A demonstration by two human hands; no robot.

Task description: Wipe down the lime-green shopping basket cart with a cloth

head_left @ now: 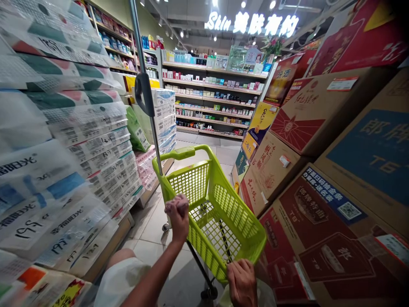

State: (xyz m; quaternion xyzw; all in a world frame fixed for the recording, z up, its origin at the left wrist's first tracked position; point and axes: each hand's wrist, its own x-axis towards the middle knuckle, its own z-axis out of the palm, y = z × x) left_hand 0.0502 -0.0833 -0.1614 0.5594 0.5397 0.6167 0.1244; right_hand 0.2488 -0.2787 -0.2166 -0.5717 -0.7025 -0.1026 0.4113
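Observation:
A lime-green shopping cart (234,198) with a slotted plastic basket stands at an angle in front of me. My left hand (179,226) is closed around a crumpled pinkish cloth (179,204) beside the basket's left rim. Whether that hand also touches the rim I cannot tell. Fingers curled over the near rim, my right hand (242,281) grips the cart at its near corner. A tall metal pole (156,136) with a dark grey clip rises at the cart's far left corner.
Wrapped tissue packs (99,145) are stacked along the left, close to the cart. Large cardboard cartons (300,115) line the right side. Tiled floor (220,155) runs between them to shelves of small boxed goods (212,91) under a lit sign.

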